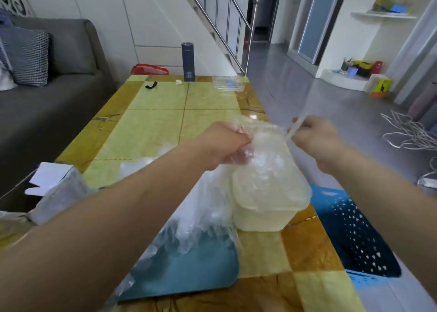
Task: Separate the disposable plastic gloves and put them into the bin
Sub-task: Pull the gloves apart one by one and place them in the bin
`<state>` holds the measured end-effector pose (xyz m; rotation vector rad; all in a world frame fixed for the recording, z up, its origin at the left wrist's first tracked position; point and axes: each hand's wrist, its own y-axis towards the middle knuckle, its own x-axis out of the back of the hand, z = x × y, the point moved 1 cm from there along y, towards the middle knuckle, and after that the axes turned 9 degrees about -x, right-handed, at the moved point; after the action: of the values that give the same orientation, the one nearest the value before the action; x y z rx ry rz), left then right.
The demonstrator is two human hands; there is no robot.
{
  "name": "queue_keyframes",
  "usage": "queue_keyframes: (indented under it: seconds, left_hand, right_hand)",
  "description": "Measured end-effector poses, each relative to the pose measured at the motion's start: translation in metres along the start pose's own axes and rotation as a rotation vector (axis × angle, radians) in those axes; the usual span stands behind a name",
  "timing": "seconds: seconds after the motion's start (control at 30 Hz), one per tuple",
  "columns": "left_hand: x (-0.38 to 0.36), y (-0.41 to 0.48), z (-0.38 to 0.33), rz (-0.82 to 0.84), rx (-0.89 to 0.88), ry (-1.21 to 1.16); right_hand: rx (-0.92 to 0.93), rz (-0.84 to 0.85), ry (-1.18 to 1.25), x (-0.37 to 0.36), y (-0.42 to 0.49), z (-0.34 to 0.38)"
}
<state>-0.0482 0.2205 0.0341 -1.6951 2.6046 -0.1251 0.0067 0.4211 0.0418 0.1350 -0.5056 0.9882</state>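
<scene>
I read the left hand (pixel 227 143) as clenched round a crumpled bundle of clear gloves (pixel 256 132), held above the table (pixel 153 127); the right hand (pixel 314 139) is close beside it, fingers pinched on a single glove (pixel 293 133) that shows as a thin blurred strip stretched up and away from the bundle; the hands are near each other but not touching. More gloves lie in a loose heap (pixel 203 217) on the teal tray (pixel 189 274) below the left forearm, reaching toward a pale translucent tub (pixel 264 217) that sits on the table just under the hands; a blue perforated basket (pixel 350 229) stands just beside the table's right edge; I cannot tell which of the two is the bin meant.

I judge this to be the peeling step, with one glove to be drawn off the bundle and much of the heap not yet sorted. The risks I see: the film looks thin and clingy, so a sharp tug may drag several gloves out together, or tear the one under tension; a slack left grip could let the whole bundle drop into the tub unsorted; once freed, the glove may cling to the fingers and flutter past the rim; trailing plastic could also drag the heap off the tray.
</scene>
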Motion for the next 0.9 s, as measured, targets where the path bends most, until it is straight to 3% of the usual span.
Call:
queue_keyframes:
  seconds: [0.13, 0.3, 0.37, 0.47, 0.63, 0.8, 0.9]
  left_hand:
    - [-0.024, 0.043, 0.025, 0.005, -0.191, 0.748]
    - [-0.039, 0.050, 0.036, 0.061, -0.298, 1.137]
    - [-0.035, 0.048, 0.036, 0.026, -0.379, 1.190]
    - [-0.015, 0.036, 0.024, -0.054, -0.478, 1.057]
    - [0.043, -0.018, 0.028, -0.126, -0.599, 1.010]
    - [0.071, -0.052, 0.058, 0.187, -0.339, 1.231]
    - [0.071, -0.055, 0.077, 0.229, -0.227, 1.228]
  right_hand:
    - [0.094, -0.039, 0.008, 0.023, -0.011, 0.001]
    - [0.310, 0.229, -0.475, 0.001, -0.035, 0.000]
    - [0.345, 0.366, -0.727, -0.016, -0.037, -0.003]
    - [0.232, 0.578, -0.986, -0.051, -0.038, -0.011]
    - [0.138, 0.657, -1.143, -0.102, -0.030, -0.021]
    - [0.070, 0.731, -1.218, -0.113, -0.026, -0.031]
    - [0.041, 0.748, -1.238, -0.103, -0.034, -0.034]
